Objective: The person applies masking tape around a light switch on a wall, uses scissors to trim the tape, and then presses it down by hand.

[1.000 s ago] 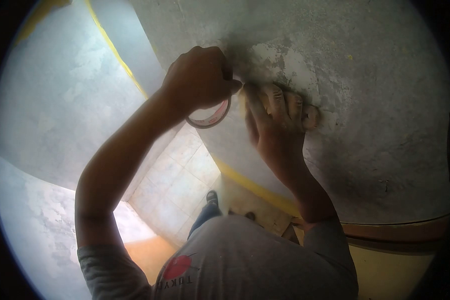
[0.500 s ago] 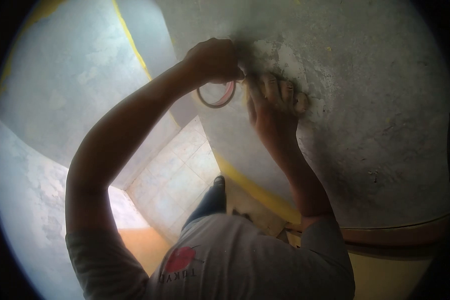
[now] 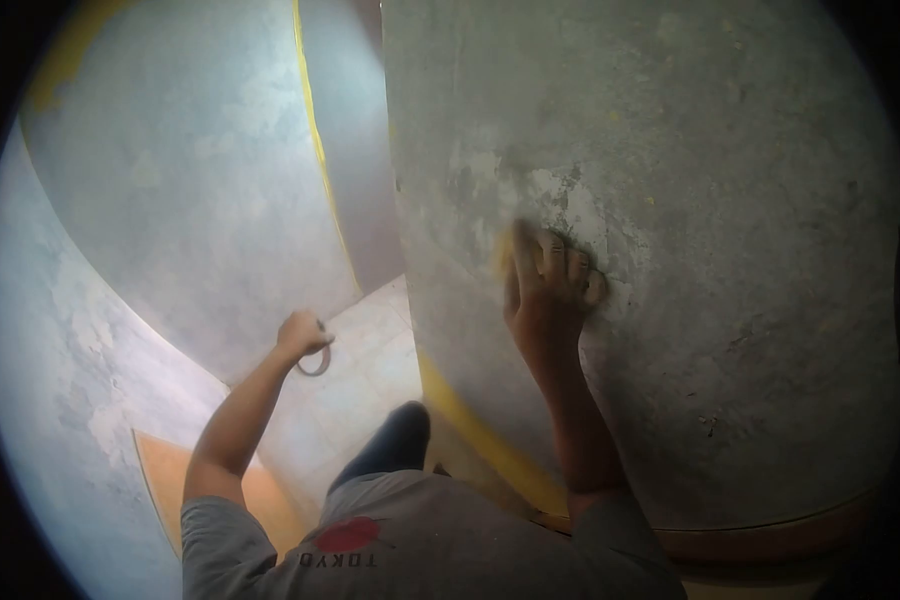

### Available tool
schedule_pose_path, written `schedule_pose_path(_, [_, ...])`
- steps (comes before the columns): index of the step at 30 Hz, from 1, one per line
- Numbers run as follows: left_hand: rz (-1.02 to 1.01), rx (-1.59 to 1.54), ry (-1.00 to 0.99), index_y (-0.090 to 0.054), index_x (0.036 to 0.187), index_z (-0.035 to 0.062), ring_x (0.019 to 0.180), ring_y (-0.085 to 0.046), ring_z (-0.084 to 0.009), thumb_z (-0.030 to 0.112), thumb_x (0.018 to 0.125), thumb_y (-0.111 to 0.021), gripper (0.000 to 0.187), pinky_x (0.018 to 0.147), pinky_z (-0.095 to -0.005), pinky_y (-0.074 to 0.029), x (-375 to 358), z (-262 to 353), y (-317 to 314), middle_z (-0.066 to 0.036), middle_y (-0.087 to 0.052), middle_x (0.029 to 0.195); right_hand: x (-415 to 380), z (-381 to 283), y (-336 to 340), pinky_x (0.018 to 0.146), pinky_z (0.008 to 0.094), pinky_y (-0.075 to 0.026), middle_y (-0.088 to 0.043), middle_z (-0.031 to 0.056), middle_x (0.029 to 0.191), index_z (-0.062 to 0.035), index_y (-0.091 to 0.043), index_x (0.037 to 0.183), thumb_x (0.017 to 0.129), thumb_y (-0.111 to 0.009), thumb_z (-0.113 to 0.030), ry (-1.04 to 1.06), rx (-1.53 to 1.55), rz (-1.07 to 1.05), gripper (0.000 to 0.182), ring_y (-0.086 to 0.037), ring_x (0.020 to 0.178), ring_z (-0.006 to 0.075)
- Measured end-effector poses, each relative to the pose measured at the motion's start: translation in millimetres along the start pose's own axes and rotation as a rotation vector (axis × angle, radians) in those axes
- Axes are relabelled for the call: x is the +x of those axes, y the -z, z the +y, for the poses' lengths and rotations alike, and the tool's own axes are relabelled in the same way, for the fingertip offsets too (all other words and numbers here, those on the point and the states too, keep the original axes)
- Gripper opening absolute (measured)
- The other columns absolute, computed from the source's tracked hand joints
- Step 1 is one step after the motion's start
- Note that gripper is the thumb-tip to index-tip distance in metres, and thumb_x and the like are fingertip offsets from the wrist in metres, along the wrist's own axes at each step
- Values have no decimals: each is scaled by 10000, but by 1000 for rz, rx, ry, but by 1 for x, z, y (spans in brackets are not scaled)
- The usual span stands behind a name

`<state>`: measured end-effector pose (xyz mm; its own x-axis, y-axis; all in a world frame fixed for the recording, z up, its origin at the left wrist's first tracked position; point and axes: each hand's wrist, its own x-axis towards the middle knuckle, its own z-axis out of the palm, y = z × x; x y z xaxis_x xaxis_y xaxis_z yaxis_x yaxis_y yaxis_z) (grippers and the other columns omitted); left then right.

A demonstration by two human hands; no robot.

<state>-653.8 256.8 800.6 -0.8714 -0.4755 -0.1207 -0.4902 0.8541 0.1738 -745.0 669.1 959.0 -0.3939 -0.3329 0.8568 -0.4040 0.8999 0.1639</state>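
My left hand [image 3: 305,335] is out to the left, low over the floor tiles, with its fingers closed round a ring-shaped roll of tape [image 3: 315,368]. The ring hangs below the fist. My right hand [image 3: 550,285] is up against the grey wall [image 3: 730,270], back of the hand toward me and fingers bent. Along its index finger shows a blurred yellowish edge [image 3: 506,255], too smeared to name. Just above those fingers is a pale, flaking patch [image 3: 570,195] of the wall. My right palm and what lies under it are hidden.
A pale tiled floor [image 3: 365,340] lies below, with my leg [image 3: 385,445] on it. A yellow band [image 3: 480,425] follows the wall's foot. On the left stands another wall [image 3: 190,180] with a yellow stripe [image 3: 315,130], and an orange surface [image 3: 175,470] is lower left.
My left hand has swung away from my right hand, down and left, with the tape roll still in it. My right hand stays at the wall. The view has shifted somewhat.
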Motion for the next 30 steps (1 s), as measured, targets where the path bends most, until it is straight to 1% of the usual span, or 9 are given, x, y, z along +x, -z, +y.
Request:
schedule_pose_path(3, [-132, -199, 137, -832, 858, 99, 858, -769, -344, 449, 757, -831, 365, 764, -442, -607, 5, -89, -102, -175, -786, 897, -2, -2, -15, 966, 490, -335, -670, -19, 1230, -242, -666, 1402, 959, -705, -322, -74, -13, 25, 452, -584, 1118, 231])
schedule_pose_path(7, [-34, 212, 166, -831, 935, 116, 948, -752, -352, 623, 859, -700, 529, 865, -452, -589, -38, -222, -271, -188, -781, 966, 1, -2, -22, 942, 469, -345, -701, -26, 1122, -211, -762, 1238, 966, -725, -290, -68, 28, 164, 286, -608, 1047, 233])
schedule_pose_path(10, [-226, -34, 550, -812, 975, 80, 1000, -748, -359, 511, 863, -690, 462, 899, -460, -583, -129, -264, -336, -184, -783, 1011, 1, -1, -26, 906, 441, -382, -708, -19, 1085, -187, -793, 1152, 965, -739, -226, -57, 74, 218, 199, -614, 1012, 233])
schedule_pose_path(11, [-293, -9, 413, -813, 999, 81, 1040, -742, -370, 467, 866, -682, 429, 915, -470, -579, -159, -293, -356, -205, -773, 1091, 1, 0, -28, 884, 425, -403, -710, -13, 1072, -175, -800, 1122, 965, -742, -192, -52, 110, 249, 167, -615, 1000, 233])
schedule_pose_path(14, [-385, -245, 965, -735, 1205, -2, 1107, -747, -337, 299, 853, -739, 463, 953, -421, -592, -250, -230, -305, -210, -753, 1213, 4, -3, -21, 871, 414, -442, -711, 2, 1063, -145, -796, 1132, 953, -755, -146, -63, 126, 211, 184, -608, 1001, 247])
schedule_pose_path(18, [-415, -355, 1106, -740, 1124, -66, 1071, -763, -321, 299, 843, -776, 462, 918, -405, -611, -307, -291, -363, -223, -776, 1109, 7, -11, -21, 952, 452, -448, -669, 45, 1136, -123, -765, 1225, 928, -750, -134, -93, 170, 158, 298, -575, 1049, 285])
schedule_pose_path(22, [-379, -217, 1049, -786, 1071, -6, 1045, -766, -319, 340, 866, -757, 404, 906, -401, -609, -280, -298, -339, -202, -785, 1082, 23, -22, -4, 935, 449, -461, -656, 39, 1163, -158, -780, 1224, 872, -778, -82, -42, 88, 12, 360, -552, 1093, 291])
schedule_pose_path(27, [-594, 101, 435, -801, 1130, 85, 1071, -724, -371, 480, 934, -657, 465, 987, -446, -558, -157, -338, -336, -135, -778, 1170, 31, -19, 8, 947, 452, -465, -636, 50, 1208, -159, -757, 1264, 764, -795, -26, -28, 55, -157, 518, -554, 1139, 319])
schedule_pose_path(30, [-268, -47, 353, -731, 1005, -123, 996, -747, -386, 366, 846, -813, 521, 907, -428, -579, -71, -358, -344, -267, -766, 1028, 35, -21, 13, 969, 456, -468, -638, 47, 1220, -142, -762, 1245, 745, -791, -16, -45, 2, -220, 516, -559, 1184, 323])
